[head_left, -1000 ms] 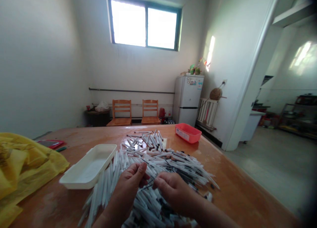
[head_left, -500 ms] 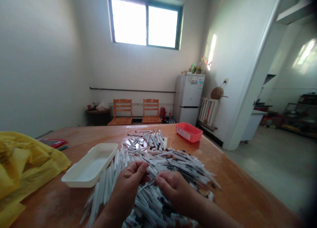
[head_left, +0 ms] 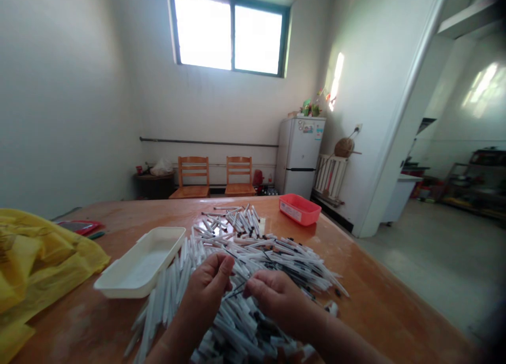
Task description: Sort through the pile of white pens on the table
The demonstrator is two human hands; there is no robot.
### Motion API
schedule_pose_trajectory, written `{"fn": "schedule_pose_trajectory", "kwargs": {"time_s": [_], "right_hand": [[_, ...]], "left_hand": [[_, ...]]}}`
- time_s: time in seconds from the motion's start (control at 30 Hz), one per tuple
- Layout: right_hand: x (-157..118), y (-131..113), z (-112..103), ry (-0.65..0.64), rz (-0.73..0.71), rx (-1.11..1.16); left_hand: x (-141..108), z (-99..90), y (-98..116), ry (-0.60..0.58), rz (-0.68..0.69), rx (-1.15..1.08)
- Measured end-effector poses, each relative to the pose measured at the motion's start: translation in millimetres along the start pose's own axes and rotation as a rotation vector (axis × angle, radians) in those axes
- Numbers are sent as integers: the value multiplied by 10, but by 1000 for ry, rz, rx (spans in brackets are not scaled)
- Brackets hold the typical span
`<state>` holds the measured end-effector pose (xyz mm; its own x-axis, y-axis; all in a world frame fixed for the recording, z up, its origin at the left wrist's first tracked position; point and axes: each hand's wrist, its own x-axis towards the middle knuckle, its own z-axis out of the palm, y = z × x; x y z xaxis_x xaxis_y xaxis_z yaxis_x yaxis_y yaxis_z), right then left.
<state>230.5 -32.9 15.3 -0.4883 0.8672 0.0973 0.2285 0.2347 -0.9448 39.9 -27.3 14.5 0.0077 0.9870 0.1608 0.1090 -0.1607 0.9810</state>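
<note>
Pens, white with black tips, lie in a big loose heap across the middle of the desk, running from the near edge almost to the far edge. They point every which way, and the heap is thickest right under my hands.

Both hands are low over the heap and close together, not quite touching. My left hand has its fingers bunched upward, and my right hand is curled with its fingertips turned toward the left one. A thin dark pen tip shows in the gap between them, but I cannot tell which hand grips it, or whether either does.

Just left of the heap, with pens touching its side, sits a white plastic tray with nothing in it. A red basket stands near the far right corner of the desk, well apart from the pens. At the left edge a crumpled yellow bag hangs partly over, and a flat red folder lies beyond it.

Past the desk, two wooden chairs stand against the back wall under a window, beside a white fridge.
</note>
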Motion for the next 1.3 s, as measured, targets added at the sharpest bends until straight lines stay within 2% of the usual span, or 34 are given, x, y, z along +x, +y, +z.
{"fn": "schedule_pose_trajectory", "kwargs": {"time_s": [0.1, 0.2, 0.27, 0.33, 0.4, 0.47, 0.57, 0.67, 0.83, 1.1, 1.3], "right_hand": [[30, 48, -24, -130, 121, 358], [39, 58, -28, -141, 127, 381], [23, 29, -23, -87, 78, 204], [-11, -17, -20, 0, -43, -93], [-54, -59, -28, 90, -170, -400], [-89, -83, -54, 162, -229, -613], [-109, -88, -131, 249, -233, -717], [-88, -69, -212, 302, -196, -691], [-36, -10, -247, 325, -142, -655], [6, 70, -185, 315, -164, -603], [-40, 8, -82, 218, -246, -456]], "left_hand": [[6, -54, 14, -72, 85, 110], [8, -66, 15, -57, 181, 269], [8, -47, 17, -14, 238, 347], [9, -33, 21, 10, 265, 387], [17, -54, 23, 25, 250, 396], [35, -127, 19, 66, 188, 373], [73, -272, 0, 173, 48, 327], [101, -314, -39, 225, 41, 342], [118, -163, -97, 81, 27, 249], [67, -69, -34, 69, 30, 215], [-64, 176, 50, -162, -129, -130]]}}
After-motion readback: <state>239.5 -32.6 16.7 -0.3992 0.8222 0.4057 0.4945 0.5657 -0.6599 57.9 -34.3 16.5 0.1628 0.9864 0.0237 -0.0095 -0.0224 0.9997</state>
